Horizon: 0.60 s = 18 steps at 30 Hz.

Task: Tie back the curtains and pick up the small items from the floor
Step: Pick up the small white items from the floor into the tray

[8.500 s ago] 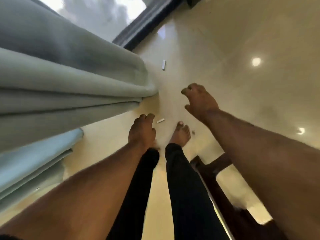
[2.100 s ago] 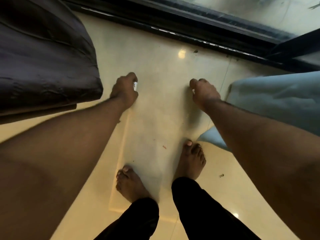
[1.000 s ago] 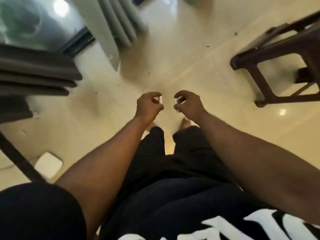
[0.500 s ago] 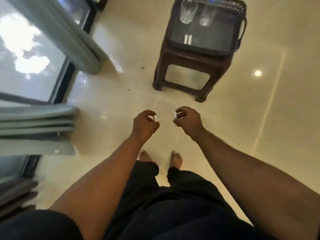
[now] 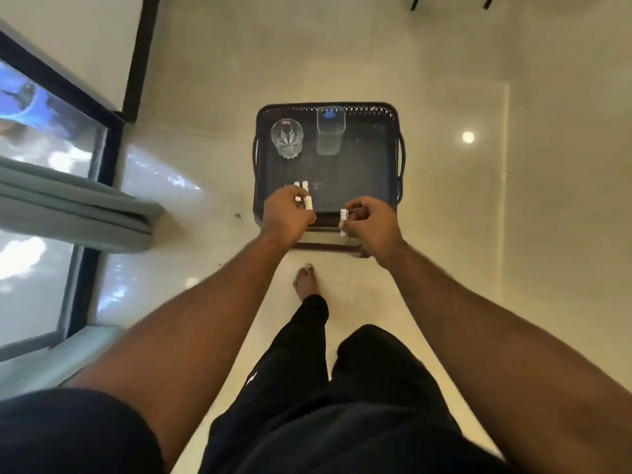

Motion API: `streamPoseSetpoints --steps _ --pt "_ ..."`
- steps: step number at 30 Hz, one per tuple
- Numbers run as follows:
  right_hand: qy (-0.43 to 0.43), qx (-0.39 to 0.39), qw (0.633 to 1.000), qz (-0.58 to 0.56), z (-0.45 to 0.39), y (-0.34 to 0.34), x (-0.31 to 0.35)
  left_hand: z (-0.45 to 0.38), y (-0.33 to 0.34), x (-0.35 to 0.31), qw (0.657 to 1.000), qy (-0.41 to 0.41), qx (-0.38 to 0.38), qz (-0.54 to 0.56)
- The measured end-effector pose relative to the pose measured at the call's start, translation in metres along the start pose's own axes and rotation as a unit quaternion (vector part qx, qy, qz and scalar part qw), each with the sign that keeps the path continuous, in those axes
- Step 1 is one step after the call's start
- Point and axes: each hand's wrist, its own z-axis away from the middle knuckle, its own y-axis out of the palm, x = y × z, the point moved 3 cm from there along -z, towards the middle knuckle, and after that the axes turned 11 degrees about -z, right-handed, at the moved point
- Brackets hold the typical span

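1. Small white items: one (image 5: 309, 202) pinched in the left hand (image 5: 286, 215), another (image 5: 343, 217) gripped in the right hand (image 5: 371, 222), both over the dark tray's (image 5: 328, 107) near edge.
2. Half a second ago the tray stood well ahead; now it lies directly beneath, so dropping off looks imminent.
3. Two white pieces (image 5: 301, 185) already lie inside, beside two glasses (image 5: 287, 138); grey curtain (image 5: 78, 213) hangs left.

Ahead of your hands, glossy cream floor tiles (image 5: 444, 80) reflect a ceiling light (image 5: 468, 137); dark-framed window (image 5: 51, 131) left.
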Motion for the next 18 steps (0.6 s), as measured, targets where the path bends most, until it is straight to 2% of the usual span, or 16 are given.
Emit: streamPoseSetpoints --steps 4,9,14,18 --pt "0.007 -0.001 1.0 0.016 -0.069 0.012 0.017 -0.069 0.009 -0.011 0.998 -0.016 0.015 -0.056" --pt "0.046 0.02 0.998 0.032 -0.144 0.031 -0.008 -0.126 0.048 0.002 0.99 -0.05 0.063 -0.119" --pt "0.084 0.033 0.994 0.067 -0.183 0.047 -0.042 -0.145 0.08 0.01 0.982 -0.092 0.071 -0.146" --pt "0.083 0.058 0.991 0.088 -0.189 0.054 -0.056 -0.144 0.091 0.006 0.978 -0.099 0.07 -0.17"
